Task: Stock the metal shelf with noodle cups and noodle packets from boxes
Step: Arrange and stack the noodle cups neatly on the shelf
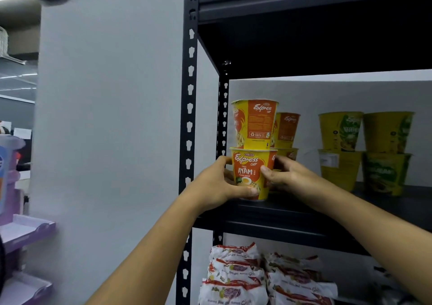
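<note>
While arms reach upward, left hand [216, 184], right hand [288, 176], both clasping bottom noodle cup [249, 165]

Purple trays [25, 229] (two tiers) beside a grey wall [105, 117].

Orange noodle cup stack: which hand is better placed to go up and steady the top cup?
Probably the right hand: it grips the bottom cup higher, nearer the top cup, while the left hand holds it near the base.
</note>
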The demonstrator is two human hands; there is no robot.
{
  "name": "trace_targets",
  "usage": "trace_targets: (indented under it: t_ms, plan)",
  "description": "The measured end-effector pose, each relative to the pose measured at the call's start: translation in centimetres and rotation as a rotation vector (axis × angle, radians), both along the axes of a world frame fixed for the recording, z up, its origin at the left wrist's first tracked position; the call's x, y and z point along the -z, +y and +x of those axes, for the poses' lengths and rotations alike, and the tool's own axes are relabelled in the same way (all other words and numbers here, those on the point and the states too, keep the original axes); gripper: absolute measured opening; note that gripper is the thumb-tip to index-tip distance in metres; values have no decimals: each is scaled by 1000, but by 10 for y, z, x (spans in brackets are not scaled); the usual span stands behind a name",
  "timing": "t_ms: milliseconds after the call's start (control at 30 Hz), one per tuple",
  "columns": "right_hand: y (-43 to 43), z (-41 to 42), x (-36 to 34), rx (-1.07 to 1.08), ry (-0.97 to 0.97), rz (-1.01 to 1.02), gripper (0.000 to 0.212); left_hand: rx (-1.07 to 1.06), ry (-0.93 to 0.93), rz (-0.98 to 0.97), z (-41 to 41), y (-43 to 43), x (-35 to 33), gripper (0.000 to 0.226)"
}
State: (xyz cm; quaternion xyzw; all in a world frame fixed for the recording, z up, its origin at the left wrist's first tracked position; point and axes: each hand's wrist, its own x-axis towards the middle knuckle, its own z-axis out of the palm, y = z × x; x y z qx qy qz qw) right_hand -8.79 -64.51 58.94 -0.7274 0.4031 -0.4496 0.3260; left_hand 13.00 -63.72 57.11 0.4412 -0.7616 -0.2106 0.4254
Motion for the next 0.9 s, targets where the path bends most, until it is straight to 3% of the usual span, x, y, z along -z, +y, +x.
trace_targets:
  t_ms: [233,467,733,900]
  plan:
    - [-2,-6,1,-10,1,18,90,30,26,12,1,-1,1,85]
    - [0,-4,1,-50,-81,31,59,53,15,3,2,-6,2,86]
    - [2,-2,-1,43,-135,-89,99,65,6,-6,3,-8,5,84]
    - [8,0,-3,115,-141,-216,91,74,4,-15,2,-7,5,80]
